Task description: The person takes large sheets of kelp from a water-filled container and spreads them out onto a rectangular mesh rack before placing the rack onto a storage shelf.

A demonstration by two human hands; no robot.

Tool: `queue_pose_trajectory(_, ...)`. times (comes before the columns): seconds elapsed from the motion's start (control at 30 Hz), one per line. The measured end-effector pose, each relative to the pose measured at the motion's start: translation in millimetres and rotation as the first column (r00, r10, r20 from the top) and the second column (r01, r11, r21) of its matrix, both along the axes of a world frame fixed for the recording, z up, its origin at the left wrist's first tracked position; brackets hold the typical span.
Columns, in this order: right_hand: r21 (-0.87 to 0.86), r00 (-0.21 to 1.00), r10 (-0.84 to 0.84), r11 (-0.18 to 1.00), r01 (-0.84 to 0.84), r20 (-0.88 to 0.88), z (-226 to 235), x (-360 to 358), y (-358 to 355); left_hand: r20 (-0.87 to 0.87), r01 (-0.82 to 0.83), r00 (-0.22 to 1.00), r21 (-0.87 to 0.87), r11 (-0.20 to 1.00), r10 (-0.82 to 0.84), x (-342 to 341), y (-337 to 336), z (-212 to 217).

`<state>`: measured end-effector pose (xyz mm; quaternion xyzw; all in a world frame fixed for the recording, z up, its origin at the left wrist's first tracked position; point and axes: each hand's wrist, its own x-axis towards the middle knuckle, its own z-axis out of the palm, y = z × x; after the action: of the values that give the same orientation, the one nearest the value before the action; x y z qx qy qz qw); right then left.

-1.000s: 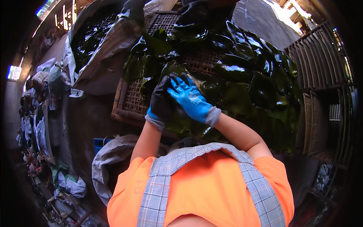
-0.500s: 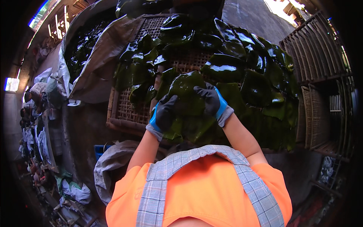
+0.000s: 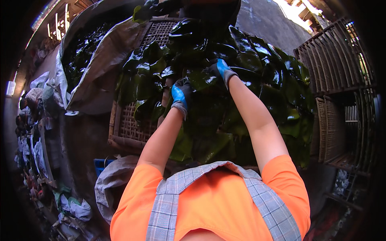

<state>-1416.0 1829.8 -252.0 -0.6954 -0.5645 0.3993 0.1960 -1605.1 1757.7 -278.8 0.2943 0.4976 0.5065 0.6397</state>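
Note:
A wet, glossy dark green sheet [image 3: 200, 79], like a broad piece of seaweed, spans the space between my hands above the woven rack. My left hand [image 3: 180, 93], in a black and blue glove, closes on its left edge. The far right edge is in my right hand [image 3: 220, 69], gloved the same way; its fingertips are partly lost against the dark sheets. Similar glossy sheets [image 3: 295, 94] lie overlapping around both hands on the bamboo rack [image 3: 132, 120], whose weave shows at the left.
A large pale sack [image 3: 98, 76] at the far left holds more dark green pieces. Slatted bamboo racks [image 3: 331, 56] stand on the right. Near my left side are a crumpled sack [image 3: 110, 182] and a blue container [image 3: 100, 164]. A grey wall [image 3: 265, 24] rises behind.
Both hands have moved farther from my body, carrying the sheet over the far middle of the rack. My arms are now stretched out more.

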Motion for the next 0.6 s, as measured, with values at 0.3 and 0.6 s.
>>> queue_pose_trajectory(0.3, -0.092, 0.877, 0.054, 0.989, -0.111, -0.478, 25.2, 0.4, 15.1, 0.197, 0.152, 0.972, -0.127, 0.980, -0.126, 18.0, -23.4, -0.5)
queue_pose_trajectory(0.6, 0.080, 0.659, 0.345, 0.847, -0.526, 0.669, 48.4, -75.5, 25.6, -0.018, -0.004, 1.000, 0.494, 0.870, 0.015, 14.7, -11.3, -111.1)
